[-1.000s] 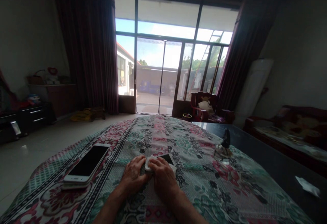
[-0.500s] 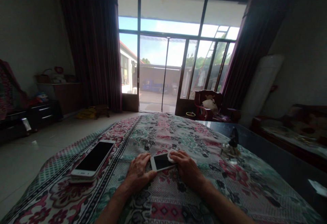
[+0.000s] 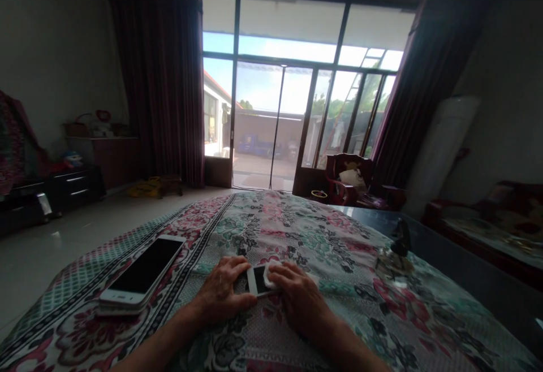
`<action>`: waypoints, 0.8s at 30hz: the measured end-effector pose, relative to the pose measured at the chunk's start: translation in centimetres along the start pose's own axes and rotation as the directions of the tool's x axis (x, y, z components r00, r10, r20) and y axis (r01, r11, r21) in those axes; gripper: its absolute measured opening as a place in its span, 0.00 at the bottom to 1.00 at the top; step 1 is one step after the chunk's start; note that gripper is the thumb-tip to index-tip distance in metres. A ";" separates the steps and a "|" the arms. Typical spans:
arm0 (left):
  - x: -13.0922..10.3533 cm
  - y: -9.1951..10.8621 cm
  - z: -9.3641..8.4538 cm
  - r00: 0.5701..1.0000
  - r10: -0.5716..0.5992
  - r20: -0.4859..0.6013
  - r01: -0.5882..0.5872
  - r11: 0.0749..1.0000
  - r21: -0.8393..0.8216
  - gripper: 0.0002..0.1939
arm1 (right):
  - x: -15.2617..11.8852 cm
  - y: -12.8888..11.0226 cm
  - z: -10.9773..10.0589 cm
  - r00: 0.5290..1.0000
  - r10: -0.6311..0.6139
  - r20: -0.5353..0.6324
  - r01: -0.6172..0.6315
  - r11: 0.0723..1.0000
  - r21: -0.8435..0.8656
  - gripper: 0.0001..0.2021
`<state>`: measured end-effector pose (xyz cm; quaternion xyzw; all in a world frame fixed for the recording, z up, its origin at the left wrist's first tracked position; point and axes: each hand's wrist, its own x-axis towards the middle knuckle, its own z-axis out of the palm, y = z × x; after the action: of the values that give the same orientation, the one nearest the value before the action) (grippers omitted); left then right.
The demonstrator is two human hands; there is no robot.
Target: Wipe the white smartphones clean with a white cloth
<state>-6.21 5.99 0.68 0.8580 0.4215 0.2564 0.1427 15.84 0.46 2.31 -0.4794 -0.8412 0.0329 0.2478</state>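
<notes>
A small white phone with a dark screen lies on the flowered cloth. My left hand grips its left end between thumb and fingers. Under the fingers of my right hand is a white wipe, pressed on the phone's screen; that hand covers the phone's right part. Left of my hands, a larger white phone with a black screen rests on top of another device.
A clear bottle with a black spray top stands to the right on the cloth. Beyond the cloth's right side is a dark tabletop. A wooden chair and glass doors are farther back.
My right hand has moved left over the small phone with the wipe, covering more of the screen. My left hand still holds the phone's left end. The view has shifted slightly.
</notes>
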 end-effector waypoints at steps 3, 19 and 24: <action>0.1 -0.4 0.3 1.000 0.009 -0.003 -0.009 1.000 -0.007 0.27 | 0.2 -1.6 0.5 0.993 -0.106 0.043 0.104 0.993 0.059 0.19; 0.3 0.4 -0.6 0.998 -0.012 0.058 0.012 1.000 0.005 0.29 | -0.3 1.8 0.0 0.996 0.068 -0.052 -0.073 0.993 -0.098 0.21; 0.2 -0.3 0.0 1.000 0.004 0.024 -0.004 1.000 -0.005 0.30 | 0.3 -0.9 1.2 0.990 -0.130 0.046 0.130 0.991 0.015 0.19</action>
<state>-6.33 6.32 0.57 0.8615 0.4175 0.2472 0.1494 14.48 0.47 1.67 -0.4211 -0.8761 0.0329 0.2323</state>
